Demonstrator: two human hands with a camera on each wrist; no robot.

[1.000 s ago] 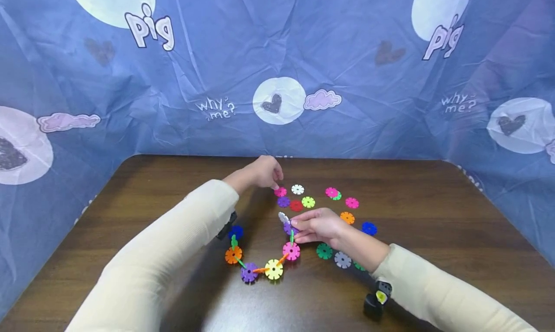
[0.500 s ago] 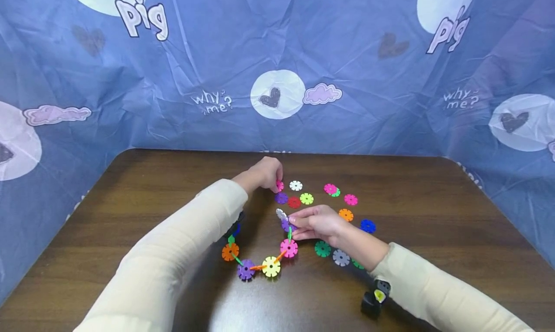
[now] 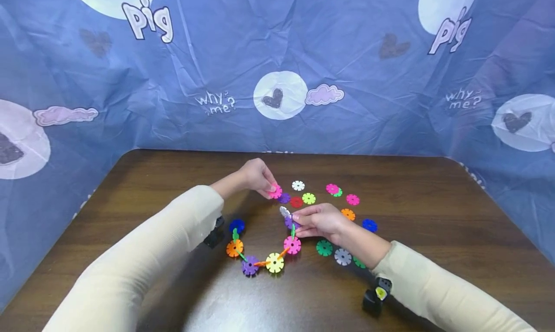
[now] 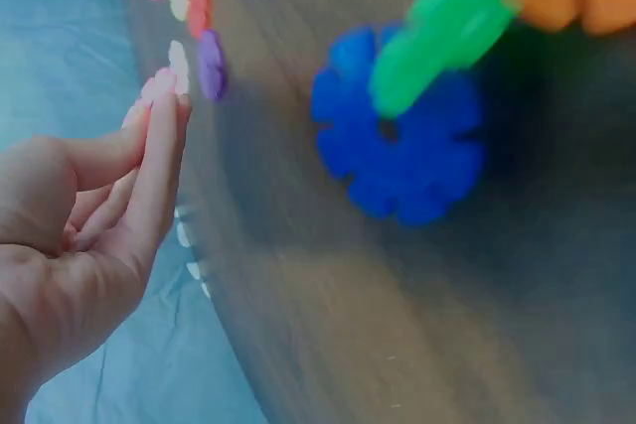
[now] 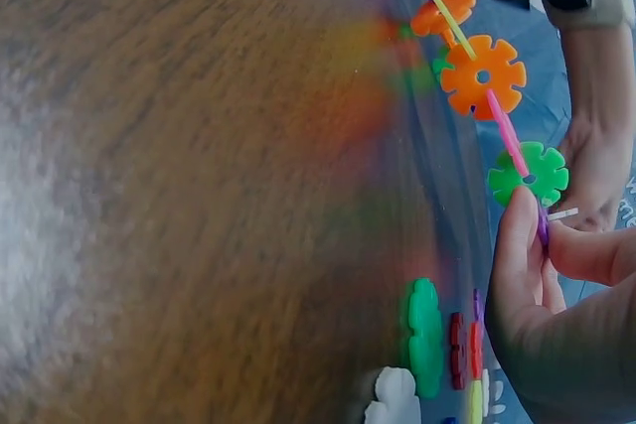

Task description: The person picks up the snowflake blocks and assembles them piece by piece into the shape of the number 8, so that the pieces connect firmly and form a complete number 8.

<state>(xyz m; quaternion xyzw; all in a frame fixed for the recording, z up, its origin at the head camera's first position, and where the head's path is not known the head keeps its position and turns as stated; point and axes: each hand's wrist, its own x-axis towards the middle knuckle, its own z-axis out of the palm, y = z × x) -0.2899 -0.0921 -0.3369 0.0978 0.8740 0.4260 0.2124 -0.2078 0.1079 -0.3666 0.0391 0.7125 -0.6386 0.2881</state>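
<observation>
My left hand [image 3: 258, 177] pinches a pink notched plastic disc [image 3: 275, 192] between thumb and fingers, just beside a loose purple disc [image 3: 284, 198]. In the left wrist view the fingertips hide part of that pink disc [image 4: 157, 86]. My right hand [image 3: 323, 222] pinches a purple disc [image 3: 289, 221] at one end of a curved chain of interlocked discs. A white disc [image 3: 284, 211] is slotted into it. From there the chain runs through a green disc [image 5: 542, 174], pink disc [image 3: 292, 245], yellow disc [image 3: 275, 263] and orange disc [image 3: 234, 248] to a blue disc [image 3: 237, 226].
Loose discs lie beyond and right of the chain: a white disc [image 3: 298, 185], red disc [image 3: 297, 202], blue disc [image 3: 369, 225], orange disc [image 3: 348, 214], dark green disc [image 3: 324, 247] and several others. A blue printed cloth [image 3: 277, 43] hangs behind the wooden table [image 3: 182, 178].
The left hand has picked up the pink disc from the far end of the table and drawn it back slightly left. The right hand keeps its hold on the chain in about the same place.
</observation>
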